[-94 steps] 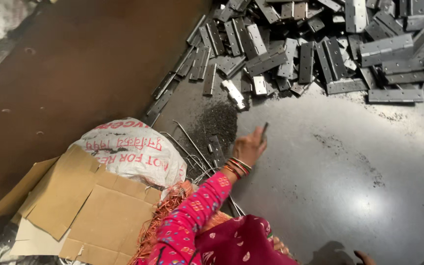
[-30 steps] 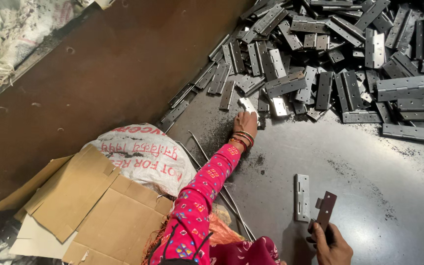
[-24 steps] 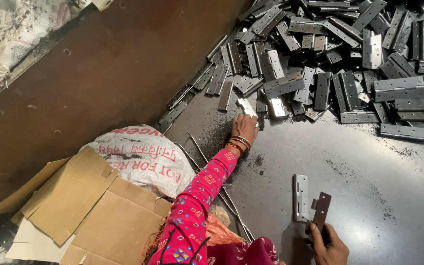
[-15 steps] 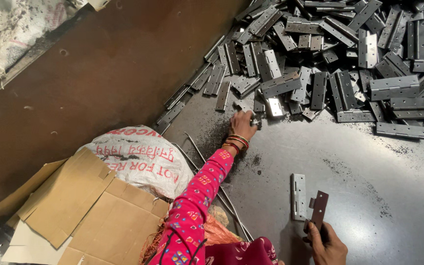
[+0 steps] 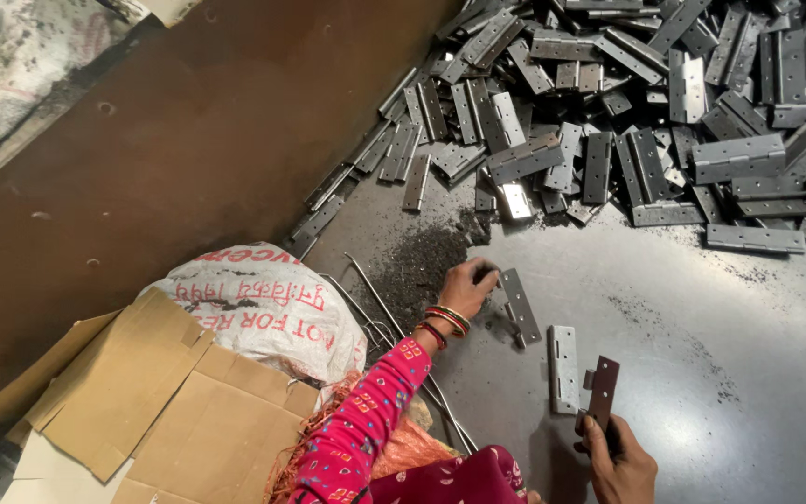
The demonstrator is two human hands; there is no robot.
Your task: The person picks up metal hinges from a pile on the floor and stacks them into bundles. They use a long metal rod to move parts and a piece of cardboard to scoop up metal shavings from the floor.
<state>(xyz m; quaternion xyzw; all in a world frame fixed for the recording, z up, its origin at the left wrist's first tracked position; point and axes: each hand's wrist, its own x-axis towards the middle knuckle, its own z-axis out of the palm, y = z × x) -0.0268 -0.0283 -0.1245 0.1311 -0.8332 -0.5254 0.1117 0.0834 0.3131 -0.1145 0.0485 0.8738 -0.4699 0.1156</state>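
Grey metal hinge plate (image 5: 519,304), tilted, pinched at its upper end by the left hand (image 5: 466,285), at 10 o'clock from the right hand (image 5: 619,462). Right hand closed around a dark hinge leaf (image 5: 601,391), held upright, touching a flat pale plate (image 5: 563,368) at its 9 o'clock. Large hinge pile (image 5: 627,112) at 12 o'clock; cardboard (image 5: 142,411) and printed sack (image 5: 263,303) at 9 o'clock.

Hinge leaves (image 5: 520,303) dull grey metal; floor (image 5: 701,327) smooth, sheeny; cardboard (image 5: 170,411) matt.

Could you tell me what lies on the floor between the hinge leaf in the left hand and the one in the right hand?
One pale hinge leaf lies flat there, in the head view.
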